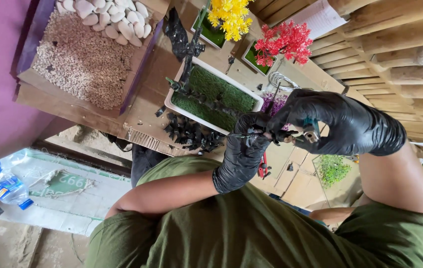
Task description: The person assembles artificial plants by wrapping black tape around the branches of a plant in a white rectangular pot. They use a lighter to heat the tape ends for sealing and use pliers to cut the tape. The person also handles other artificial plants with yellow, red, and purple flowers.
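Standing close by, I see 1 view only, from the head camera. Both hands wear black gloves and meet above the table's near edge, with little free room between them.

The left hand (241,149) has its fingers pressed together, pinching a thin dark twig (257,134) that runs sideways between the 2 hands. The right hand (340,121) is curled tight around a small teal-handled tool (313,130), whose tip is at the twig's end.

Just behind the hands is a white rectangular tray (172,108) lined with green turf, and a dark bare branch (189,54) stands in it. A heap of black leaf pieces (191,133) lies on the table at the tray's front rim, near the table edge. A red-handled tool (262,168) lies under the left wrist.

Farther back, an open cardboard box (137,74) holds tan gravel and white pebbles. Yellow flowers (230,15) and red flowers (283,42) stand in small square pots.

Down on the floor, well apart, lies a clear plastic bottle (5,186) with a blue label band.
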